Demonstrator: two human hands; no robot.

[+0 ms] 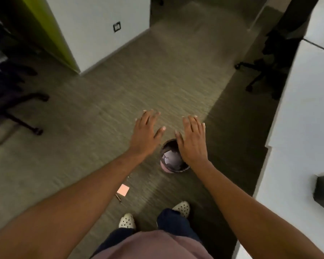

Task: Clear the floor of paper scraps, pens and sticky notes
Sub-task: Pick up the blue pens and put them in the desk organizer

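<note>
Grey-green carpet floor (pixel 120 94), office aisle. Pink bin (pixel 171 161) holds paper scraps. Left hand (pixel 147 133) and right hand (pixel 192 143) both spread, empty, above the bin. Pink sticky note (pixel 123 189) and pen (pixel 118 197) on floor near the bin, toward the feet. White bench (pixel 307 101) beyond the bin's right side.

Bare forearms; mauve top (pixel 153 245); dark blue trousers (pixel 174 221); white black-dotted shoes (pixel 127 220).

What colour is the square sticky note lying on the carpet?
Pale pink-orange square sticky note, clearest in the head view, near the left foot.
</note>
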